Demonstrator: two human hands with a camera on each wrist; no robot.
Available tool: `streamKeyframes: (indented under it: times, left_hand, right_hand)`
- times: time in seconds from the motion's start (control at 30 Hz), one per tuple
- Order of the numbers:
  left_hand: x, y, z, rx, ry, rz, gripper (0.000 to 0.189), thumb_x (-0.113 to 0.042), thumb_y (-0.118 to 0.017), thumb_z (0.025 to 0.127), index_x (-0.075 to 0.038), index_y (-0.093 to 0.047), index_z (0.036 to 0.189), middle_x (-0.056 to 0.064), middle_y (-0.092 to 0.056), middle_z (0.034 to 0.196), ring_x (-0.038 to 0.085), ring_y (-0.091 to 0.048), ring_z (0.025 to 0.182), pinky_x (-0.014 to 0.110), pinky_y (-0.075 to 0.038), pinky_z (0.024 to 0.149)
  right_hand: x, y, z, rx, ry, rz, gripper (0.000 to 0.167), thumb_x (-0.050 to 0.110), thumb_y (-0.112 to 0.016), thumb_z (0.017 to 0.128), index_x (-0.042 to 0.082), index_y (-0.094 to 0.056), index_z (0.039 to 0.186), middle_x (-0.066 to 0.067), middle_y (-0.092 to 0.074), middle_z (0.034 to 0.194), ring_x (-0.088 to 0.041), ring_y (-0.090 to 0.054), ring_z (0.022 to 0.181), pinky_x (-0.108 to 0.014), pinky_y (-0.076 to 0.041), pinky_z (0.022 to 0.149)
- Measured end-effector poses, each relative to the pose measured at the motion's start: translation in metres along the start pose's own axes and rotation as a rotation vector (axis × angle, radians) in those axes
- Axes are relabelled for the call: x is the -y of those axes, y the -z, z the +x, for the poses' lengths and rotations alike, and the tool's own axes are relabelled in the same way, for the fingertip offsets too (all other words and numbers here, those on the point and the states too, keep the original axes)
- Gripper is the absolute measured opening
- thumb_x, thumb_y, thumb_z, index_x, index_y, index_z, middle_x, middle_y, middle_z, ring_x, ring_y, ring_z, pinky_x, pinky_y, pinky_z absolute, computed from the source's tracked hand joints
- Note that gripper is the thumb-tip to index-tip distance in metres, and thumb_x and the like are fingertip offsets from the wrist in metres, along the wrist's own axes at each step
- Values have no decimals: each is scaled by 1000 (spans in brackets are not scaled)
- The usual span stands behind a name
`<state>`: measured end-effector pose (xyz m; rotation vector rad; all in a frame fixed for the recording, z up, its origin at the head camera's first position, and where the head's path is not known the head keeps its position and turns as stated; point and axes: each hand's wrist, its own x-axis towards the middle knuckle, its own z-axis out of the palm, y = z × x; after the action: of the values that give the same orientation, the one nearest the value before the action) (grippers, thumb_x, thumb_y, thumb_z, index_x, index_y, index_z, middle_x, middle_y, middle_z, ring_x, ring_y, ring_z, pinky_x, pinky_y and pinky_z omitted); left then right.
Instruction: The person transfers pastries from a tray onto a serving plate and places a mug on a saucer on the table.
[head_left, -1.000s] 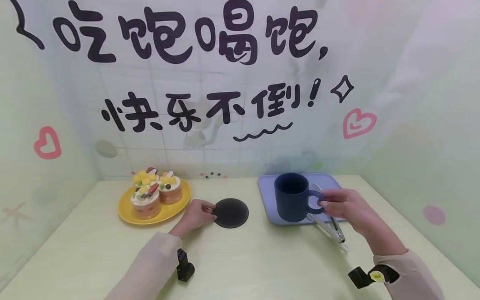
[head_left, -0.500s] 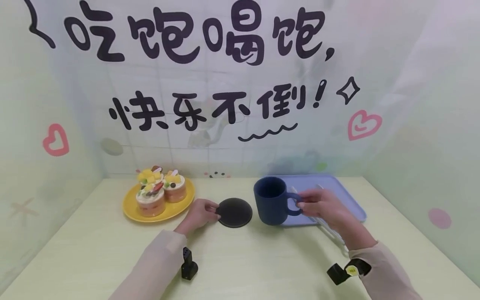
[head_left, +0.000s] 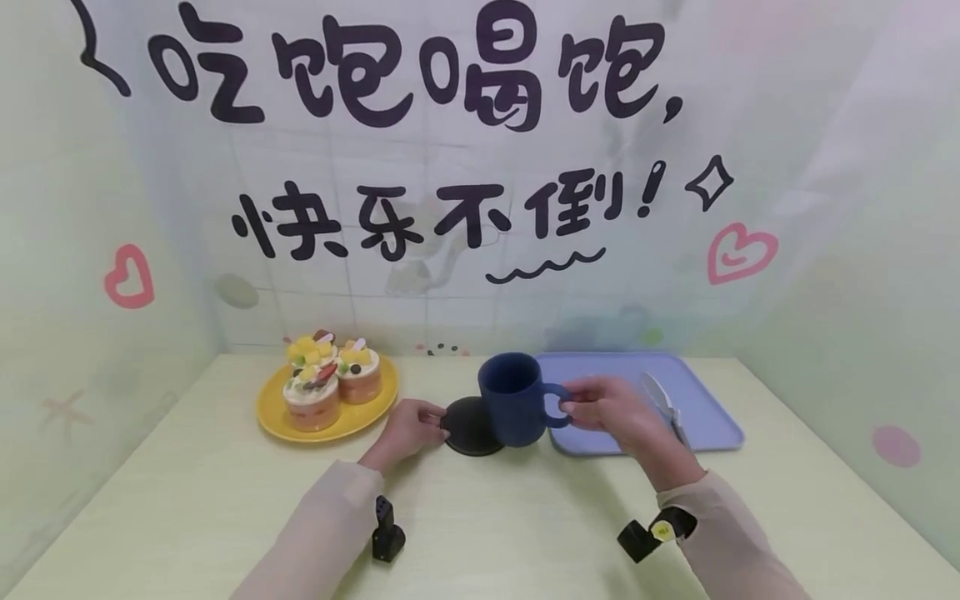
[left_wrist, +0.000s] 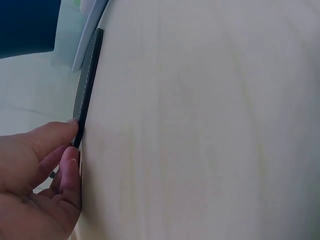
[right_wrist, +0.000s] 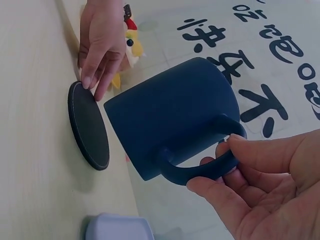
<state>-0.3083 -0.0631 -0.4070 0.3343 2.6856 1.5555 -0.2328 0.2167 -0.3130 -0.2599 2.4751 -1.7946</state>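
A navy blue mug [head_left: 512,408] hangs in the air, its base over the right part of a round black coaster [head_left: 463,427]. My right hand [head_left: 611,410] holds the mug by its handle, thumb and fingers around the loop in the right wrist view. The mug [right_wrist: 172,110] is roughly upright and apart from the coaster [right_wrist: 89,125]. My left hand [head_left: 408,432] pinches the coaster's left edge between thumb and fingertips; in the left wrist view the coaster [left_wrist: 90,80] shows edge-on. The mug's inside is too dark to tell contents.
At the left stands a yellow plate [head_left: 273,419] with several fruit-topped dessert cups [head_left: 311,404]. A lilac tray [head_left: 708,417] lies at the right, carrying metal tongs [head_left: 657,393] partly hidden by my right hand. A printed wall closes the back.
My right hand has carried the mug leftward from above the tray to over the coaster's right part. My left hand has stayed at the coaster's edge. The head view has shifted slightly.
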Motion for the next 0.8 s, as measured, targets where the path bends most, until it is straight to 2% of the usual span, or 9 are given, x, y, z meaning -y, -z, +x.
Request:
streamKeyframes:
  times: [0.27, 0.57, 0.8]
  left_hand:
    - [1, -3, -2, 3, -7, -1, 30, 2, -73, 71, 6, -67, 100, 10, -66, 83, 17, -58, 74, 31, -51, 71]
    - [0, -2, -3, -4, -5, -13, 30, 4, -73, 70, 6, -67, 99, 11, -67, 82, 18, -59, 75, 32, -51, 71]
    - [1, 0, -2, -12, -26, -9, 30, 3, -73, 70, 7, -66, 99, 11, -66, 83, 18, -58, 75, 32, -51, 72]
  right_hand:
    - [0, -14, 10, -5, -14, 17, 31, -3, -57, 86, -17, -53, 113, -13, -65, 96, -22, -63, 87, -38, -50, 84]
    - [-3, -27, 24, -16, -17, 17, 31, -5, -57, 85, -17, -53, 113, -6, -64, 84, -12, -60, 77, -37, -51, 82]
    - [-5, -36, 36, -29, -37, 1, 28, -4, -58, 85, -15, -56, 110, -10, -63, 88, -14, -60, 77, -39, -50, 83]
